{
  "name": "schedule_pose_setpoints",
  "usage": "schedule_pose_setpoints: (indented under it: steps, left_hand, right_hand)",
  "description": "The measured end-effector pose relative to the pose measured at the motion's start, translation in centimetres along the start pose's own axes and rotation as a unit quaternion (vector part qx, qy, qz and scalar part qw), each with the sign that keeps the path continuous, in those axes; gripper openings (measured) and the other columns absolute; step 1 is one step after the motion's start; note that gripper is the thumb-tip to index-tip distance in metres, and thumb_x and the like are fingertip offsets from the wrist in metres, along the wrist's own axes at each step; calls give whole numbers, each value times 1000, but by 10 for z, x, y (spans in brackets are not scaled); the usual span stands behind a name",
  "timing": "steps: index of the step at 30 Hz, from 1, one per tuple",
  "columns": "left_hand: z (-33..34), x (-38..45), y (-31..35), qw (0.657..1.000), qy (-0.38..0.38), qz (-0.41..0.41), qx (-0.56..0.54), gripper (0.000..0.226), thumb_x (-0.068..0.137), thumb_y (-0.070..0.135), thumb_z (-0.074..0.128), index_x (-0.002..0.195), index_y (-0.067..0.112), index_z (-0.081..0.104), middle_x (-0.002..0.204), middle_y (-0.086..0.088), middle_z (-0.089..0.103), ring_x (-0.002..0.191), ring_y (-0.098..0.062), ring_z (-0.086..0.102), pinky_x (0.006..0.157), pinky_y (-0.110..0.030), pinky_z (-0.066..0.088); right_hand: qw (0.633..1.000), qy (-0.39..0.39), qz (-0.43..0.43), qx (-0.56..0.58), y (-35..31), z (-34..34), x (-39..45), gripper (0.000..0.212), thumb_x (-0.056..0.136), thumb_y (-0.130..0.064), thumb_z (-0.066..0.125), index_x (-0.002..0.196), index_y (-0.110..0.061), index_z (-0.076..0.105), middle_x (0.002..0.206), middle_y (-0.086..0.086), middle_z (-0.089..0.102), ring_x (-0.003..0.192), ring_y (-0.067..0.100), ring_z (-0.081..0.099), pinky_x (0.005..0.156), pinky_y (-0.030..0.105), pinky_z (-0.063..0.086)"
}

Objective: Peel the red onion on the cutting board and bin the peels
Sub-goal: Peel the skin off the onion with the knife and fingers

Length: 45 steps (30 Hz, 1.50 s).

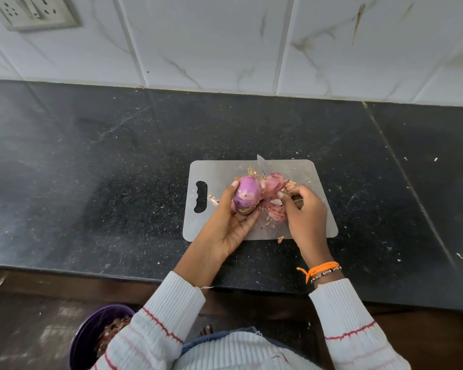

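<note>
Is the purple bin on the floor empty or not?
Not empty. The purple bin already holds brownish-red scraps, seen inside its rim beside the left sleeve; how full, cannot tell.

My left hand [226, 225] is turned palm up with its fingers curled round the onion [246, 194] and the thumb on its near side, while my right hand [304, 209], knuckles up, pinches a peel [275, 189] between thumb and forefinger, both forearms reaching forward in ribbed sleeves.
</note>
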<state>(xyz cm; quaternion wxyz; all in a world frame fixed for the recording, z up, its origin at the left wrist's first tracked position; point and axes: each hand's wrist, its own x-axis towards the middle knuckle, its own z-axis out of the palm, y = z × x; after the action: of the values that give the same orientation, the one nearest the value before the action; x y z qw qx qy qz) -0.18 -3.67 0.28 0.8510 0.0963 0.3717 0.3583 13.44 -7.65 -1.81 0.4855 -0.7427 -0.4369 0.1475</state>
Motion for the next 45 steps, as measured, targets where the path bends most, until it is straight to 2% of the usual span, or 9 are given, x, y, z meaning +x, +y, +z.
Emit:
schedule_pose_setpoints:
  steps: [2,6,11,17,29,36,39,42,45]
  left_hand:
    - [0,0,0,1000,-4,-16,8,61,82,40,63,125,-1,52,103,-20,65,72,-20,70,56,-23,58]
    - [1,1,-1,999,-3,-32,29,57,82,43,61,120,0,55,105,-22,64,65,-17,70,51,-20,56]
    - [1,0,-3,997,6,5,76,29,84,30,64,100,5,60,75,-10,69,59,-11,67,50,-17,53]
    - [0,-1,-6,987,30,70,144,52,83,21,66,125,-3,45,94,-13,63,63,-8,69,56,-17,54]
    - [0,-7,-6,964,42,139,222,50,73,15,75,112,5,46,96,-9,65,72,-11,69,60,-20,56]
    - [-1,-6,-6,974,30,120,189,48,77,13,72,116,2,45,98,-12,64,71,-10,69,57,-18,54]
    - [-3,-5,-8,968,40,134,209,54,72,15,76,115,4,45,103,-14,64,82,-17,69,63,-23,57]
    - [-5,-2,-10,954,51,157,252,71,58,26,82,115,7,46,107,-14,64,93,-23,68,79,-33,57]
    - [-5,-2,-11,944,55,172,276,78,48,33,83,113,11,47,104,-10,65,94,-23,68,84,-36,55]
  right_hand:
    - [1000,1,14,8,0,-2,1,4,84,-12,66,84,-10,62,78,-1,62,73,10,59,61,8,44]
    - [999,4,1,38,-10,-4,-2,19,84,-2,60,98,-15,63,97,-2,64,86,0,60,74,12,49]
    - [995,27,-74,63,-31,-4,-7,13,85,-4,60,91,-12,67,91,-3,63,85,-3,59,71,5,44]
    - [996,10,-72,54,-35,-4,-10,6,83,-9,67,86,-10,72,77,-8,63,74,-15,59,64,3,45]
    - [997,-14,17,71,-31,-9,-8,2,79,-15,71,81,-15,71,70,-16,62,66,-3,63,62,12,53]
    - [960,-25,126,248,-31,-9,-14,17,85,-10,64,77,-25,68,77,-4,70,73,6,68,64,16,54]
    - [977,-20,95,188,-32,-8,-15,3,82,-16,69,85,-18,71,78,-8,70,73,-1,67,63,13,53]
    - [990,-6,64,123,-31,-6,-16,3,79,-18,72,81,-16,71,73,-6,69,69,4,67,63,17,55]
    - [991,-11,67,115,-28,-7,-14,6,79,-18,72,80,-12,72,71,0,69,67,10,66,61,20,55]
